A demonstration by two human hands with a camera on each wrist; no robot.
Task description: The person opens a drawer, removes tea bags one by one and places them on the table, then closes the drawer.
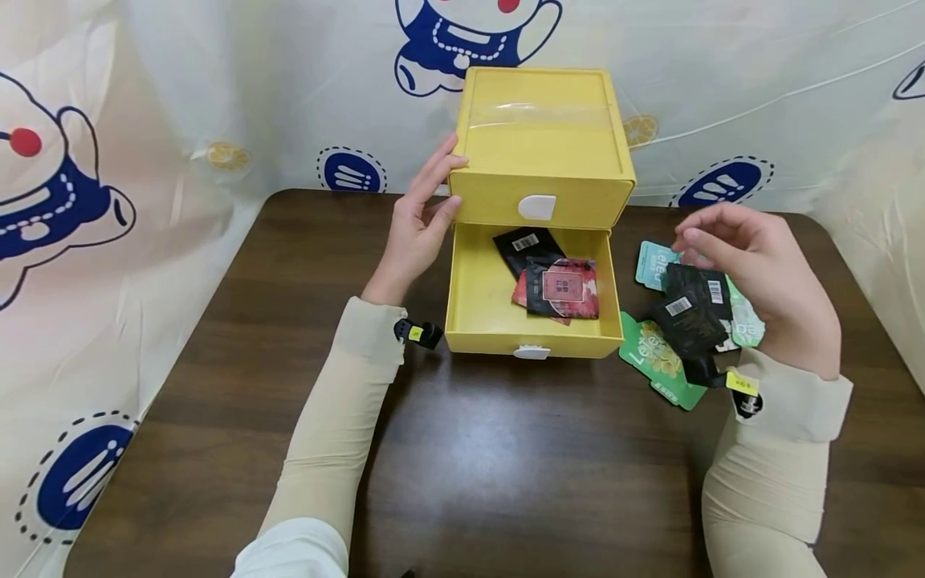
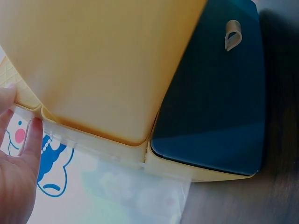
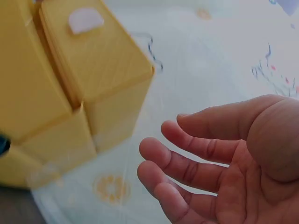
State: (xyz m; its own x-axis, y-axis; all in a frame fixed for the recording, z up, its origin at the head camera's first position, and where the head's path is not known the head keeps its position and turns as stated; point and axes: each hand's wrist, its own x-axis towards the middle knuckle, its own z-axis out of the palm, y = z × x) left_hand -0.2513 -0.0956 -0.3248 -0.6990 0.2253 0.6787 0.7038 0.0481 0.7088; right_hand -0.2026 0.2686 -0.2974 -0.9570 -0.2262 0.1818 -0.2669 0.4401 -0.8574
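Observation:
A yellow two-drawer box (image 1: 543, 128) stands at the back of the table, its lower drawer (image 1: 480, 301) pulled out. The straight fingers of my left hand (image 1: 419, 225) rest against the left side of the upper part, near its front corner. Inside the drawer lie a black sachet (image 1: 523, 243) with a barcode label and a red-and-black sachet (image 1: 562, 286) overlapping more red packaging. My right hand (image 1: 769, 269) hovers at the right with loosely bent fingers and holds nothing. Below it are black sachets (image 1: 690, 321), a green packet (image 1: 658, 361) and a light blue packet (image 1: 654, 265).
A pale patterned sheet (image 1: 289, 96) hangs behind the table and along its left side. The brown wooden table (image 1: 506, 466) extends in front of the drawer. Each wrist wears a small black camera; the right one (image 1: 723, 377) overlaps the packets in the head view.

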